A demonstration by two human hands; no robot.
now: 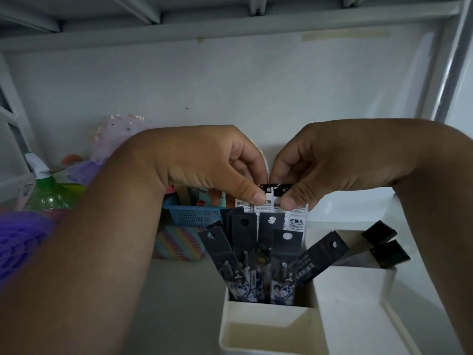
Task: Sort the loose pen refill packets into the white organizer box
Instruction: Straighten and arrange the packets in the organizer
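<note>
A white organizer box [266,329] stands at the bottom centre, with several dark refill packets [279,254] upright in its left compartment. Two more dark packets [384,244] lean in the compartment to the right. Behind the dark ones stands a bunch of white refill packets [294,219] with black top strips. My left hand [217,165] pinches their tops between thumb and fingers. My right hand [320,162] pinches the same tops from the right, its thumb beside my left thumb. The packets' lower ends are hidden behind the dark packets.
A blue perforated basket [194,215] and a rainbow-striped pouch [179,243] sit left of the box. Purple and green items [51,196] crowd the far left of the shelf. A white wall [230,98] and a shelf above close the space in.
</note>
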